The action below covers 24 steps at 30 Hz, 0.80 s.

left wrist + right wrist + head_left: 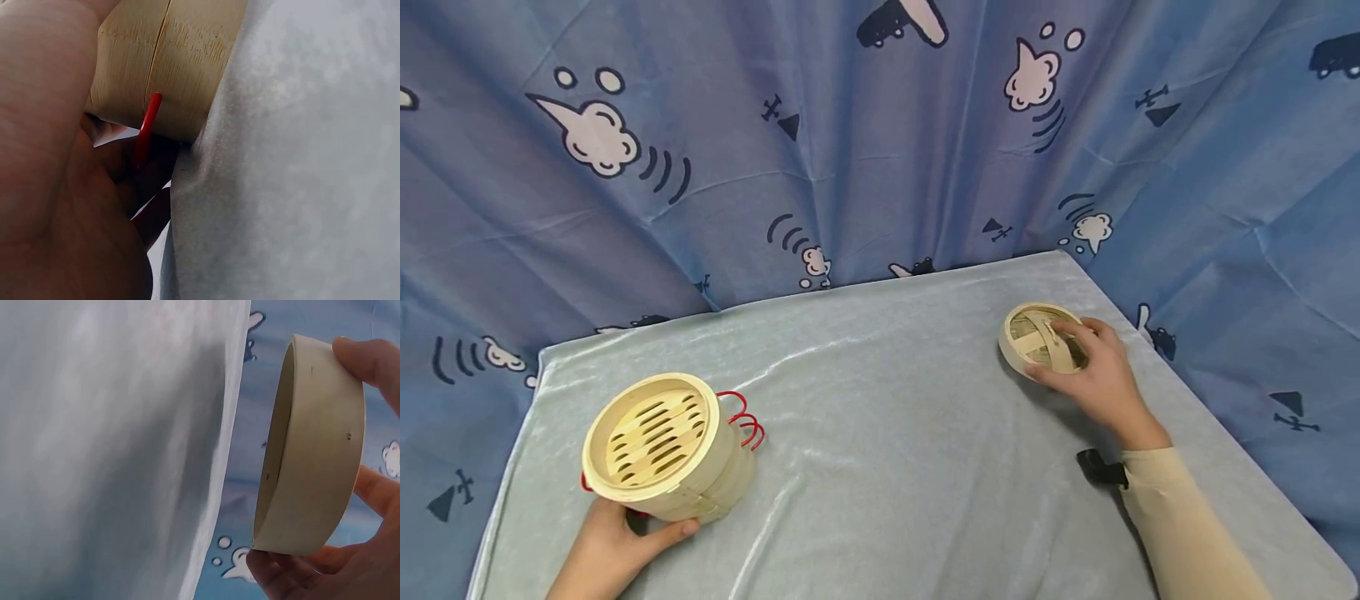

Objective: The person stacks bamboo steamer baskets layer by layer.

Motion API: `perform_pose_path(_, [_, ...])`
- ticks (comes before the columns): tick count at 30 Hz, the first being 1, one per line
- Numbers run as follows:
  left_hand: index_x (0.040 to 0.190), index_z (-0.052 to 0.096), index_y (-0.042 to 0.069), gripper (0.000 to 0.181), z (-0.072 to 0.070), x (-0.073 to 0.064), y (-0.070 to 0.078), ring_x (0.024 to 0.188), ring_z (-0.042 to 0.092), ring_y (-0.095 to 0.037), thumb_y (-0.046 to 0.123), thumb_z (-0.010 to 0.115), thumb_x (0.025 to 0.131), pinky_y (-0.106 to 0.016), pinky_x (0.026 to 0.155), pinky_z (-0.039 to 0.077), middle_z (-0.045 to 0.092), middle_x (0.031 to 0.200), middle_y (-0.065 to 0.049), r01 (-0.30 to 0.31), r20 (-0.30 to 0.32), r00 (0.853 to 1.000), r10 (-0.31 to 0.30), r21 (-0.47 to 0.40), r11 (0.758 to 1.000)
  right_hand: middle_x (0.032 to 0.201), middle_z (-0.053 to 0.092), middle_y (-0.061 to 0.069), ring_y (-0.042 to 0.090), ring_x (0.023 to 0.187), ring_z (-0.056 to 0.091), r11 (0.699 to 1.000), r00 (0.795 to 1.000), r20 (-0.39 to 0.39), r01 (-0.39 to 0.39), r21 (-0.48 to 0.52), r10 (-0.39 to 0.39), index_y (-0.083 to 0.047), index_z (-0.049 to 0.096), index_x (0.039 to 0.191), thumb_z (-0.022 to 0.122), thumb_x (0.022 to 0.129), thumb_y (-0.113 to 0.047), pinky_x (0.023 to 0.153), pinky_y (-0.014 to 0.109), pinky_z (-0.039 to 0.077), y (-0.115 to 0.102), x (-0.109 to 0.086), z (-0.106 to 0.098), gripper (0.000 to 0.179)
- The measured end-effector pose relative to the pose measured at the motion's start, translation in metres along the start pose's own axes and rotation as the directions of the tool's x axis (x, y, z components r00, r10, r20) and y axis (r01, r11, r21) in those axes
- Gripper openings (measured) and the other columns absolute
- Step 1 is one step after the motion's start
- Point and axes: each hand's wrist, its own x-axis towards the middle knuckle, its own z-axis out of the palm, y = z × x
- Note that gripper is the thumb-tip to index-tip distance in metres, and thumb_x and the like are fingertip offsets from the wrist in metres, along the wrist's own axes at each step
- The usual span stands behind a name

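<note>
At the table's left, a round bamboo steamer (pixel 700 475) shows its slatted top, with red loops (pixel 747 421) sticking out at its side. My left hand (pixel 617 537) grips it low on the near side, thumb along the wall. In the left wrist view, the fingers reach beneath the steamer (pixel 169 69), beside a red loop (pixel 147 128); part of them is hidden. Off to the right, my right hand (pixel 1101 375) holds a small bamboo steamer lid (pixel 1030 343) with a woven strip across it. The right wrist view shows the lid (pixel 319 450) raised off the cloth, gripped across its rim.
A pale grey velvety cloth (pixel 887 417) covers the table, creased in places. Behind it and along the right side hangs a blue patterned curtain (pixel 865 167). A black strap (pixel 1101 468) is at the right wrist.
</note>
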Motion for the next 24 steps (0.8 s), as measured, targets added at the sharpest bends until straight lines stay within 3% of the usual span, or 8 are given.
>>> perform_pose_path(6, [0.145,0.044,0.025,0.099,-0.002,-0.002,0.002,0.111,0.053,-0.003,0.017,0.097,0.062,-0.009,0.089,0.037,0.054,0.131,0.004,0.033,0.002,0.999,-0.033,0.012,0.999,0.143,0.036,0.022,0.046,0.131,0.029,0.997,0.997,-0.008,0.079,0.013,-0.079,-0.015,0.06,0.132,0.091,0.067,-0.047,0.094,0.061,0.032,-0.022,0.004,0.007,0.079])
perform_pose_path(13, [0.14,0.048,0.025,0.09,-0.002,-0.001,0.002,0.097,0.059,-0.006,0.018,0.096,0.064,-0.014,0.077,0.045,0.06,0.121,0.006,0.035,0.014,0.999,-0.035,0.007,0.999,0.143,0.038,0.018,0.042,0.129,0.032,0.989,0.99,0.001,0.14,0.041,-0.14,-0.021,0.063,0.129,0.092,0.065,-0.049,0.094,0.059,0.032,-0.049,0.008,0.012,0.076])
perform_pose_path(20, [0.137,0.049,0.029,0.087,-0.002,0.0,0.0,0.094,0.059,-0.006,0.023,0.096,0.064,-0.015,0.075,0.045,0.061,0.119,0.01,0.058,0.014,0.998,-0.059,0.037,0.998,0.145,0.038,0.015,0.035,0.129,0.035,0.973,0.974,0.039,0.221,0.071,-0.224,-0.027,0.063,0.128,0.092,0.063,-0.05,0.093,0.054,0.037,-0.074,0.014,0.017,0.074])
perform_pose_path(24, [0.138,0.05,0.026,0.088,-0.003,-0.001,-0.001,0.096,0.059,-0.007,0.021,0.096,0.064,-0.015,0.076,0.045,0.061,0.119,0.008,0.029,0.016,0.999,-0.029,0.027,0.999,0.143,0.04,0.012,0.031,0.128,0.037,0.959,0.96,0.057,0.268,0.093,-0.273,-0.029,0.063,0.128,0.092,0.062,-0.052,0.093,0.051,0.039,-0.089,0.018,0.025,0.075])
